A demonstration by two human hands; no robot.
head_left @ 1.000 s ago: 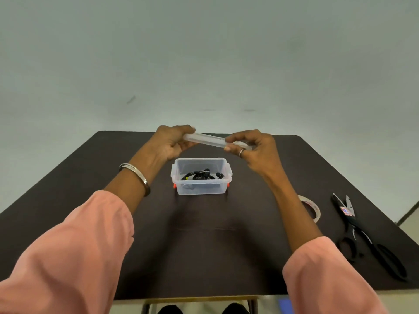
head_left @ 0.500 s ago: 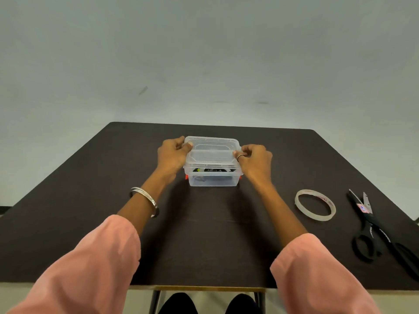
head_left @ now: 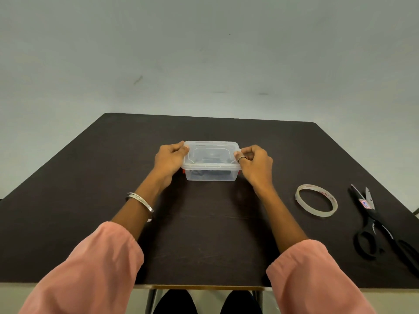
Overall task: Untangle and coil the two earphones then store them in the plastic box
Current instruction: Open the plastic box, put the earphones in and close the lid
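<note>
A clear plastic box (head_left: 210, 174) stands in the middle of the dark table (head_left: 204, 234) with its clear lid (head_left: 211, 154) lying on top. Dark earphone cables (head_left: 205, 172) show dimly through the wall and lid. My left hand (head_left: 170, 159) grips the box's left end, thumb on the lid's edge and fingers curled down the side by a red latch (head_left: 183, 171). My right hand (head_left: 256, 162) grips the right end in the same way, with a ring on one finger.
A roll of clear tape (head_left: 316, 200) lies on the table to the right of the box. Black scissors (head_left: 376, 225) lie further right near the table's edge. The table's near edge runs just above my knees.
One second ago both hands held the lid in the air above the open box. The lid came down onto the box, and my hands now sit at its two ends.
</note>
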